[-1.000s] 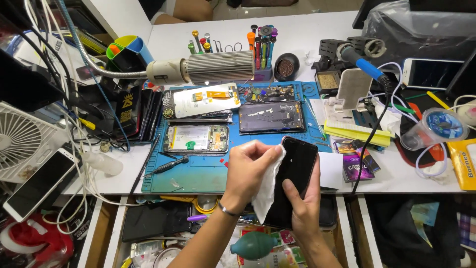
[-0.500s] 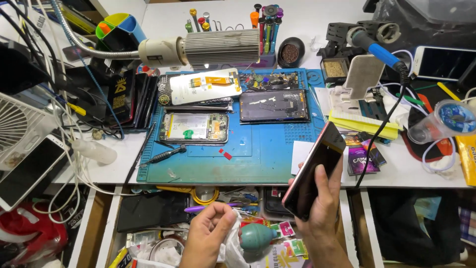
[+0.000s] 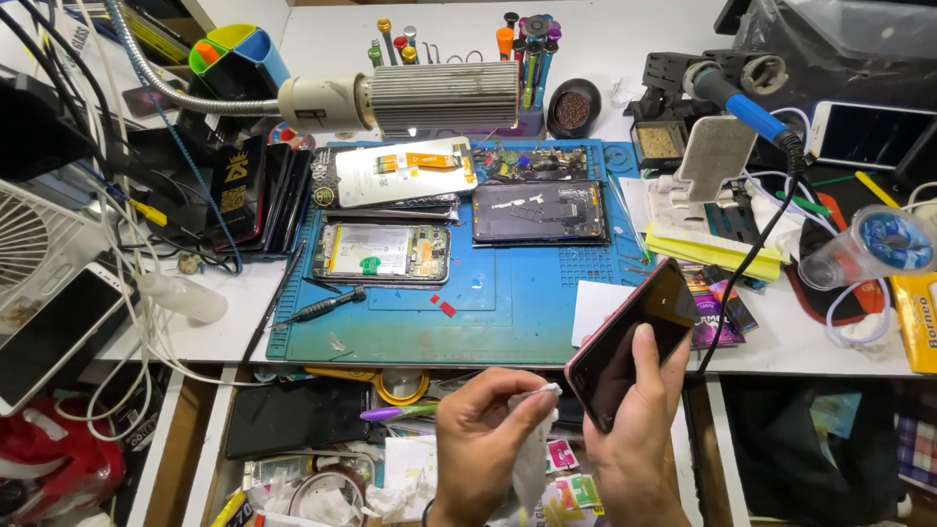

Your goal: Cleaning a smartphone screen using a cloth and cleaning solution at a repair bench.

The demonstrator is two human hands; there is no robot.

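While the right hand wraps its fingers round the dark phone, holding it tilted up over the open drawer, the left hand pinches a small white cloth just beside it; the two hands are close but not touching. I think the phone is thin, stiff and smooth, so it could slip or crack; the long edges look safest to grip. Behind it, the blue mat on the crowded bench holds opened phones, a screwdriver and a lamp.
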